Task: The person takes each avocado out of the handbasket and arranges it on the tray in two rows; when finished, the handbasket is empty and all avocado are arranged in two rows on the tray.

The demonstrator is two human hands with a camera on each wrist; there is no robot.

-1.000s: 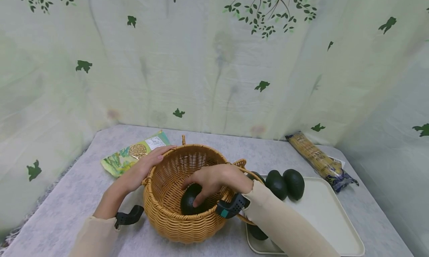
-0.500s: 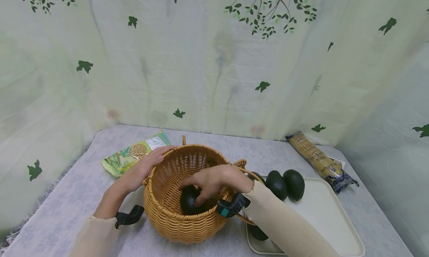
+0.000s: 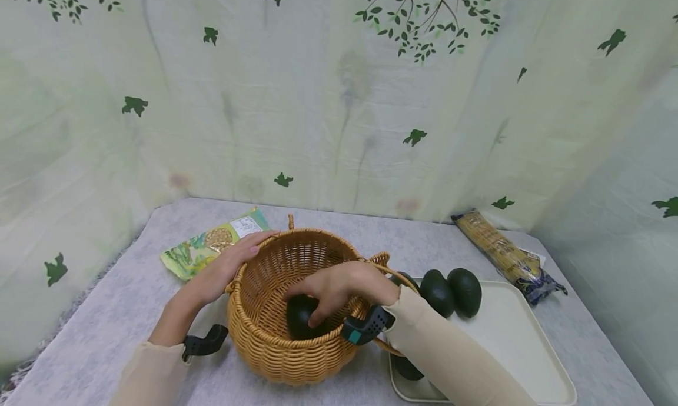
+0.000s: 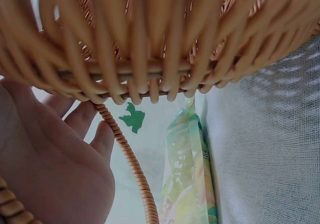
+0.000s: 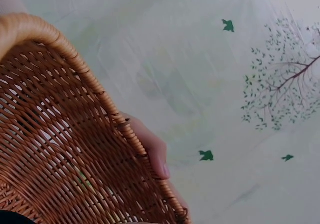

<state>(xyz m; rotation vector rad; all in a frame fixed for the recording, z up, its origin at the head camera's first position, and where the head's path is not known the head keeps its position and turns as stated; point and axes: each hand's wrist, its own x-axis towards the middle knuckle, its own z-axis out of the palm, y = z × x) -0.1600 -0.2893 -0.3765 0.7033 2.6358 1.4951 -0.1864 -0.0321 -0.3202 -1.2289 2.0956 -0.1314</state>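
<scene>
A round wicker basket [image 3: 296, 359] stands upright on the cloth-covered table, its mouth facing up. Inside it, my right hand [image 3: 339, 285] grips a dark green avocado [image 3: 301, 319] from above, thumb on the near side. My left hand [image 3: 230, 268] rests along the basket's left rim, its fingers stretched out. In the left wrist view the left hand [image 4: 55, 154] touches the outer wicker beside the thin wrapped handle [image 4: 132, 159]. The right wrist view shows the basket's inner wall [image 5: 65, 134] and left-hand fingers at the rim; the right hand is out of that view.
At the right lies a cream tray [image 3: 508, 335] with several avocados [image 3: 465, 292], partly hidden by the right sleeve. A green printed bag [image 3: 212, 244] lies behind the left hand. A long pack of noodles [image 3: 500, 250] rests at the back right. A printed curtain surrounds the table.
My right hand has shifted very slightly in the basket, and the avocado under it has turned a little. The left hand and the basket stay in place.
</scene>
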